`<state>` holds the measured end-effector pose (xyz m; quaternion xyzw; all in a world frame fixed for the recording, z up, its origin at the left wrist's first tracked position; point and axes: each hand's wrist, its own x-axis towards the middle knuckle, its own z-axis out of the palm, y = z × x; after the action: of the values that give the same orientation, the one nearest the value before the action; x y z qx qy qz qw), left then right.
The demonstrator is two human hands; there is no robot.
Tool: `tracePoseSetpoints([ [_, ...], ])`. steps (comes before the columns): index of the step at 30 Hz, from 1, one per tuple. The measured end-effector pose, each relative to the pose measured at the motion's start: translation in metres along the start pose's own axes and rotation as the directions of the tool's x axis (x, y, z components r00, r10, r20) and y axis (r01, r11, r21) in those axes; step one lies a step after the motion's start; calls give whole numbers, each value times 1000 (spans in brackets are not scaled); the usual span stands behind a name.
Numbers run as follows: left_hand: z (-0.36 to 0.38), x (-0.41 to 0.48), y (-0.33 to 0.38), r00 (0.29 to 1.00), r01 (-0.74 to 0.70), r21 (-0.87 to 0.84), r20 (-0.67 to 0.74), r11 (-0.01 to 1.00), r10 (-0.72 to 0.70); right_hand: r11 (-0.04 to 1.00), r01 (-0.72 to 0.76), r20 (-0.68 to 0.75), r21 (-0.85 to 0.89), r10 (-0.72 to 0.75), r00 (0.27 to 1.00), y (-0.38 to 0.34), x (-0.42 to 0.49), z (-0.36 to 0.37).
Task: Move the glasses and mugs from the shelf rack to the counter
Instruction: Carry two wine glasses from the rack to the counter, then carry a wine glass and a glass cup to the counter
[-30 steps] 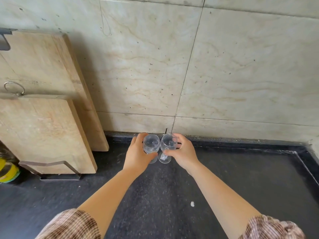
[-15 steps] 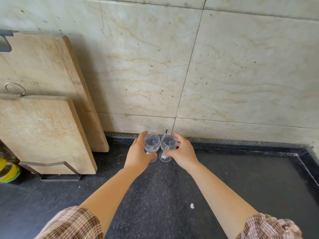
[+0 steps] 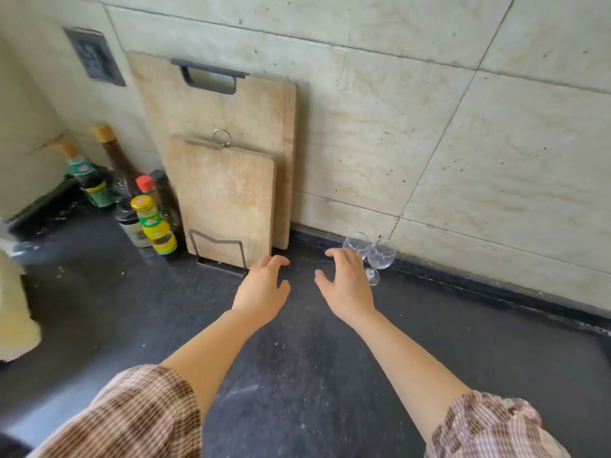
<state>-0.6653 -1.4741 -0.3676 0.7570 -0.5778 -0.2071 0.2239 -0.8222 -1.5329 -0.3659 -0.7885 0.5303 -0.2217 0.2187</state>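
Note:
Two clear stemmed glasses stand upright side by side on the dark counter close to the tiled wall: the left glass and the right glass. My right hand hovers just in front and left of them, fingers spread, holding nothing; it hides the left glass's stem. My left hand is further left, also with fingers apart and empty, near the cutting board stand. No shelf rack or mugs are in view.
Two wooden cutting boards lean on the wall in a wire stand. Several sauce bottles cluster to their left. A pale object sits at the far left edge. A wall socket is high on the left.
Both hands have let go of the glasses and drawn back to the left. The glasses stay on the counter by the wall. The view has swung left, showing the bottles.

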Motion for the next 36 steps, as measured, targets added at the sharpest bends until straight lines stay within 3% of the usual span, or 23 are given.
tracePoseSetpoints([
  [4,-51,-68,-45,992,101,147,-89,984,-88,986,166,156,-35,-158,975,-74,-33,31],
  [9,-119,-183,-103,932,301,181,-264,936,-249,943,327,359,-62,-285,889,-175,-105,68],
  [17,-217,-420,-178,787,499,224,-522,837,-329,790,611,447,-36,-535,717,-347,-266,107],
  [21,-258,-555,-211,669,646,197,-612,737,-422,680,733,484,-17,-635,601,-435,-362,125],
  [26,-306,-710,-244,490,828,161,-673,537,-554,510,858,503,53,-756,419,-546,-473,145],
  [32,-368,-847,-278,251,926,8,-759,377,-601,271,953,461,136,-868,182,-666,-590,168],
  [36,-403,-920,-314,168,961,-8,-778,277,-605,157,969,430,193,-901,60,-741,-659,195],
])
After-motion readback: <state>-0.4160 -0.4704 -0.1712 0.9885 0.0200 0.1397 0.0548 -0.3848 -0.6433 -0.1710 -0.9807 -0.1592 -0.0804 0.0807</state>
